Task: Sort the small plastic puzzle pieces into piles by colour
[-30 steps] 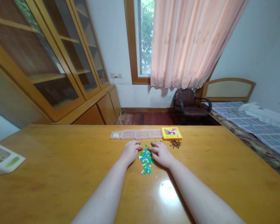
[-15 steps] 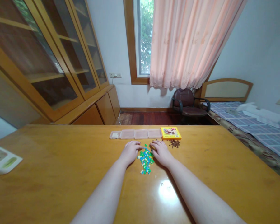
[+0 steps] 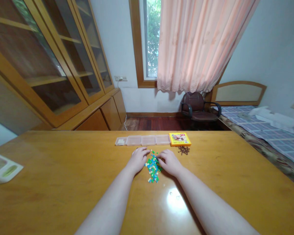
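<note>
A loose pile of small blue, green and cream toy bricks (image 3: 153,169) lies on the wooden table between my hands. My left hand (image 3: 138,160) rests palm down at the pile's left edge, fingers stretched toward its far end, near a green piece. From the right, my right hand (image 3: 171,162) reaches over the pile with its fingers bent, fingertips touching the bricks. Its fingers look apart, and I see no brick held in either hand. A smaller heap of brown pieces (image 3: 183,150) lies just beyond my right hand.
Behind the pile runs a row of clear plastic trays (image 3: 148,140), the leftmost with white pieces in it. A yellow box (image 3: 180,139) stands at their right end. A white plastic object (image 3: 12,169) sits at the table's left edge. An armchair (image 3: 198,107) stands beyond the table.
My right hand has shifted slightly left, its fingers bending in over the bricks. A few pieces at the pile's far end have spread. My left hand has barely moved.
</note>
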The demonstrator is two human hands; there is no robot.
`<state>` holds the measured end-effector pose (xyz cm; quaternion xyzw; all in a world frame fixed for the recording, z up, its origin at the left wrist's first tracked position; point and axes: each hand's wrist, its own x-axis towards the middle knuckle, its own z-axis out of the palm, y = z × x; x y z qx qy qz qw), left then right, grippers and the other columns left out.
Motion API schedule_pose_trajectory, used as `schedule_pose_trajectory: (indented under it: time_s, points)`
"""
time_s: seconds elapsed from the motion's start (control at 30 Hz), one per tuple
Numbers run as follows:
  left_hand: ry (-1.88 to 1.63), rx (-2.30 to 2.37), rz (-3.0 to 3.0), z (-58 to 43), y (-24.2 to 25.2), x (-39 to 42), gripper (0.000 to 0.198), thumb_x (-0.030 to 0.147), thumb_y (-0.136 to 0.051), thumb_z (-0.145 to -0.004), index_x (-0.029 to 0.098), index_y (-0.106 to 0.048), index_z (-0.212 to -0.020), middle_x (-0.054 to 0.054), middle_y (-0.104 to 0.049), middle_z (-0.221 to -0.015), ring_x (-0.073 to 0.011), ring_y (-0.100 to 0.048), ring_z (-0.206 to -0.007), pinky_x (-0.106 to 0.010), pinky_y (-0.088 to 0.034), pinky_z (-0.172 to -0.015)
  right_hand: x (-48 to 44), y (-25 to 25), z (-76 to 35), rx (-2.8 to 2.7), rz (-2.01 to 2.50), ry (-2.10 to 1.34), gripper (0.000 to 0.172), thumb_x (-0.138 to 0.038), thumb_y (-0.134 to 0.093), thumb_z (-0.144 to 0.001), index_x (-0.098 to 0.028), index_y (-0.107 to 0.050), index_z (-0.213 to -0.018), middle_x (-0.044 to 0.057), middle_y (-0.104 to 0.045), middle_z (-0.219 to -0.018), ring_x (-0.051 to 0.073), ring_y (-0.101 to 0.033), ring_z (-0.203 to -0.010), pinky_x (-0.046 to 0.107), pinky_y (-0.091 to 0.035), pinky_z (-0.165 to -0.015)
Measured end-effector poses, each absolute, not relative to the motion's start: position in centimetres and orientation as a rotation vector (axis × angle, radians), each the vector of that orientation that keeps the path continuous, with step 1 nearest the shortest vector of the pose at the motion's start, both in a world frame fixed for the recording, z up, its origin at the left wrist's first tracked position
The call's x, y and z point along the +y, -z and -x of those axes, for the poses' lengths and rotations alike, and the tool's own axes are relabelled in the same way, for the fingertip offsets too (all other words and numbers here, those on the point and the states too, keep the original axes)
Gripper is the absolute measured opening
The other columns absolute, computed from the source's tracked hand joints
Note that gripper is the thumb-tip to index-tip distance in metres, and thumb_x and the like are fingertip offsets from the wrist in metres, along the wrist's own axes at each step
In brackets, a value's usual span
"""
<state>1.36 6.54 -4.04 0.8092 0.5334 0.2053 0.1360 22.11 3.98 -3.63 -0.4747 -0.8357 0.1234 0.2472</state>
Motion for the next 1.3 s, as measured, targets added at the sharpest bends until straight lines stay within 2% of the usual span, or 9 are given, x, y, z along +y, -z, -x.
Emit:
schedule_pose_trajectory:
  time_s: [0.1, 0.17, 0.33, 0.4, 0.5, 0.73, 0.9, 1.07, 1.3]
  points:
    - [-0.653, 1.528, -2.349, -1.2, 3.8, 6.7, 0.039, 0.006, -0.042, -0.076, 0.023, -0.071, -0.096, -0.003, -0.065, -0.109, -0.0188, -0.055, -0.106, -0.035, -0.041, -0.100, 3.9, 3.6, -22.1, -2.263, 1.301, -0.350, 0.018, -0.026, -0.052, -0.087, -0.020, -0.069, -0.090, 0.005, -0.064, -0.086, 0.018, -0.054, -0.086, 0.032, -0.039, -0.083]
    - [-0.665, 1.548, -2.350, -1.1, 3.9, 6.6, 0.037, 0.007, -0.042, -0.077, 0.021, -0.071, -0.096, -0.004, -0.066, -0.106, -0.0188, -0.055, -0.104, -0.035, -0.041, -0.099, 3.8, 3.5, -22.1, -2.256, 1.291, -0.357, 0.017, -0.026, -0.053, -0.086, -0.020, -0.068, -0.092, 0.005, -0.064, -0.090, 0.019, -0.054, -0.090, 0.033, -0.039, -0.085]
    - [-0.501, 1.564, -2.393, -1.4, 4.5, 6.3, 0.045, 0.019, -0.049, -0.081, 0.025, -0.055, -0.126, -0.008, -0.046, -0.137, -0.0258, -0.038, -0.127, -0.046, -0.028, -0.108, 3.8, 3.4, -22.1, -2.233, 1.271, -0.335, 0.025, -0.027, -0.058, -0.082, -0.021, -0.065, -0.105, 0.007, -0.060, -0.112, 0.021, -0.049, -0.108, 0.038, -0.032, -0.099]
    - [-0.428, 1.552, -2.406, -1.4, 4.7, 6.2, 0.047, 0.021, -0.050, -0.082, 0.029, -0.052, -0.129, -0.007, -0.040, -0.142, -0.0277, -0.033, -0.132, -0.050, -0.023, -0.110, 3.8, 3.5, -22.1, -2.212, 1.291, -0.327, 0.026, -0.027, -0.058, -0.082, -0.020, -0.065, -0.106, 0.008, -0.059, -0.116, 0.022, -0.047, -0.111, 0.039, -0.032, -0.101]
    - [-0.450, 1.569, -2.417, -1.4, 4.7, 6.3, 0.042, 0.017, -0.048, -0.082, 0.028, -0.059, -0.122, -0.006, -0.046, -0.138, -0.0263, -0.036, -0.129, -0.047, -0.025, -0.109, 4.0, 3.7, -22.1, -2.190, 1.302, -0.321, 0.023, -0.024, -0.056, -0.082, -0.020, -0.065, -0.103, 0.008, -0.061, -0.113, 0.021, -0.049, -0.109, 0.037, -0.033, -0.100]
    - [-0.650, 1.443, -2.451, -1.3, 4.0, 6.6, 0.032, 0.007, -0.048, -0.076, 0.024, -0.073, -0.086, -0.005, -0.063, -0.112, -0.0203, -0.053, -0.109, -0.038, -0.039, -0.100, 4.4, 4.3, -22.0, -2.176, 1.255, -0.341, 0.018, -0.021, -0.053, -0.084, -0.019, -0.067, -0.095, 0.007, -0.065, -0.102, 0.020, -0.053, -0.100, 0.037, -0.039, -0.093]
    - [-0.747, 1.429, -2.369, -0.8, 3.5, 6.6, 0.034, 0.003, -0.046, -0.073, 0.021, -0.072, -0.084, -0.003, -0.068, -0.091, -0.0177, -0.058, -0.091, -0.034, -0.044, -0.089, 4.2, 3.9, -22.0, -2.180, 1.234, -0.380, 0.019, -0.020, -0.053, -0.084, -0.019, -0.068, -0.095, 0.008, -0.066, -0.098, 0.020, -0.055, -0.097, 0.037, -0.040, -0.092]
    - [-0.710, 1.315, -2.423, 0.0, 3.2, 6.6, 0.035, 0.002, -0.046, -0.073, 0.023, -0.073, -0.073, -0.001, -0.067, -0.084, -0.0160, -0.057, -0.086, -0.031, -0.043, -0.084, 3.8, 3.6, -22.0, -2.306, 1.227, -0.396, 0.030, -0.028, -0.057, -0.083, -0.023, -0.064, -0.112, 0.008, -0.061, -0.117, 0.025, -0.046, -0.116, 0.044, -0.030, -0.103]
    - [-0.586, 1.268, -2.493, -0.1, 3.3, 6.5, 0.032, 0.007, -0.051, -0.075, 0.027, -0.075, -0.078, 0.000, -0.069, -0.087, -0.0160, -0.057, -0.088, -0.032, -0.042, -0.086, 3.5, 3.3, -22.1, -2.417, 1.312, -0.443, 0.036, -0.039, -0.054, -0.085, -0.030, -0.060, -0.120, 0.008, -0.046, -0.137, 0.030, -0.031, -0.130, 0.054, -0.017, -0.108]
